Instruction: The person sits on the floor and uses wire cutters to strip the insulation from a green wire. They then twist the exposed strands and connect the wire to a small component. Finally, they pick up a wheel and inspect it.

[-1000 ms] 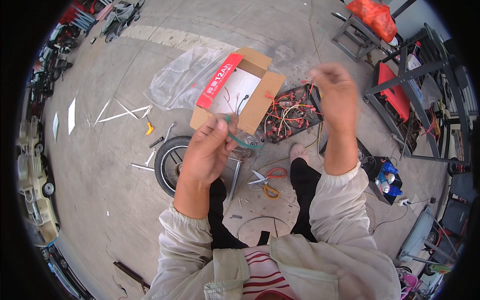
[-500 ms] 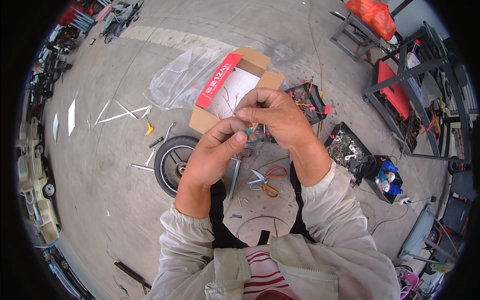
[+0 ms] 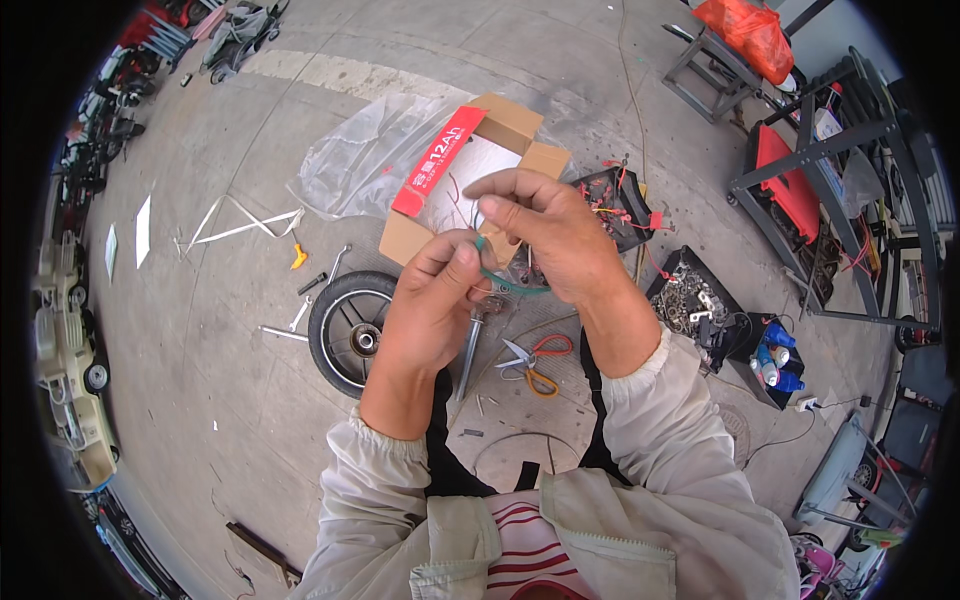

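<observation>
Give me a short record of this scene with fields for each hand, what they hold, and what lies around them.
left hand: pinches one end of the green wire
right hand: pinches the wire's other end
green wire: thin, curved, spanning both hands
below hands: small wheel, orange-handled scissors
behind hands: open cardboard box, clear plastic sheet
surface: concrete floor

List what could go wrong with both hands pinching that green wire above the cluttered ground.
1. The green wire is thin and held only by the fingertips of the left hand and right hand; it could slip out.
2. If dropped, it may get lost among the scissors, small wheel and loose parts below.
</observation>
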`<move>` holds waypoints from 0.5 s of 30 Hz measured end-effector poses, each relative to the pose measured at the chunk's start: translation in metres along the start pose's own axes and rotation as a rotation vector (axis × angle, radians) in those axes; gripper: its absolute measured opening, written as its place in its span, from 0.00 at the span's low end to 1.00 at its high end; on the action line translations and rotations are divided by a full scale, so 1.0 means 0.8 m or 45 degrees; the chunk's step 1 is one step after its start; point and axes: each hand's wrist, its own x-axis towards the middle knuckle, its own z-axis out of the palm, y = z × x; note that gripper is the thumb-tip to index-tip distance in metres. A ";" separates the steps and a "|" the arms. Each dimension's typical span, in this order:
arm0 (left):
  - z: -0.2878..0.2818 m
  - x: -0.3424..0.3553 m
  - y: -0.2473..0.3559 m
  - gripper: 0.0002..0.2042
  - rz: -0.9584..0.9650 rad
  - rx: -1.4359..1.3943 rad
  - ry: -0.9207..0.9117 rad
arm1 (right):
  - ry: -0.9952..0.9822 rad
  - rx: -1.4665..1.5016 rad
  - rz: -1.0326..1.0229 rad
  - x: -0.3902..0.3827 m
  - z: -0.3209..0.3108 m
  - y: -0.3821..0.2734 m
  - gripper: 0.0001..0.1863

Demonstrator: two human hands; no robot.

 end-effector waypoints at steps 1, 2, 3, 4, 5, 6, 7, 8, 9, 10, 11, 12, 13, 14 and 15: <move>-0.002 0.001 0.000 0.10 0.054 0.000 0.037 | 0.032 -0.093 0.042 -0.001 0.001 -0.007 0.09; -0.004 0.002 0.001 0.10 0.109 0.000 0.074 | 0.064 -0.187 0.084 -0.003 -0.001 -0.014 0.10; -0.004 0.004 0.001 0.10 0.162 -0.003 0.108 | 0.099 -0.283 0.125 -0.004 -0.005 -0.019 0.11; -0.003 0.006 0.001 0.10 0.207 0.051 0.157 | 0.029 -0.249 0.133 -0.005 -0.008 -0.020 0.12; -0.001 0.007 0.002 0.10 0.253 0.105 0.208 | -0.043 -0.216 0.142 -0.007 -0.010 -0.020 0.13; 0.002 0.008 0.003 0.10 0.295 0.157 0.255 | -0.110 -0.183 0.151 -0.009 -0.012 -0.021 0.13; 0.004 0.009 0.004 0.10 0.302 0.219 0.254 | -0.138 -0.140 0.130 -0.010 -0.010 -0.021 0.13; 0.006 0.009 0.005 0.10 0.308 0.282 0.253 | -0.167 -0.097 0.109 -0.012 -0.007 -0.021 0.14; 0.007 0.009 0.005 0.10 0.314 0.345 0.252 | -0.194 -0.053 0.088 -0.013 -0.004 -0.021 0.14; 0.007 0.009 0.006 0.10 0.294 0.383 0.268 | -0.165 -0.011 0.054 -0.013 -0.002 -0.019 0.13; 0.008 0.008 0.007 0.10 0.275 0.420 0.284 | -0.137 0.031 0.020 -0.013 0.001 -0.016 0.13; 0.009 0.007 0.007 0.10 0.254 0.457 0.298 | -0.106 0.072 -0.015 -0.014 0.001 -0.014 0.12; 0.010 0.007 0.006 0.10 0.230 0.477 0.315 | -0.086 0.005 -0.047 -0.014 0.001 -0.012 0.11; 0.011 0.006 0.006 0.10 0.207 0.496 0.332 | -0.065 -0.063 -0.079 -0.015 0.001 -0.011 0.09; 0.011 0.005 0.007 0.10 0.185 0.519 0.355 | -0.050 -0.127 -0.108 -0.015 0.002 -0.009 0.08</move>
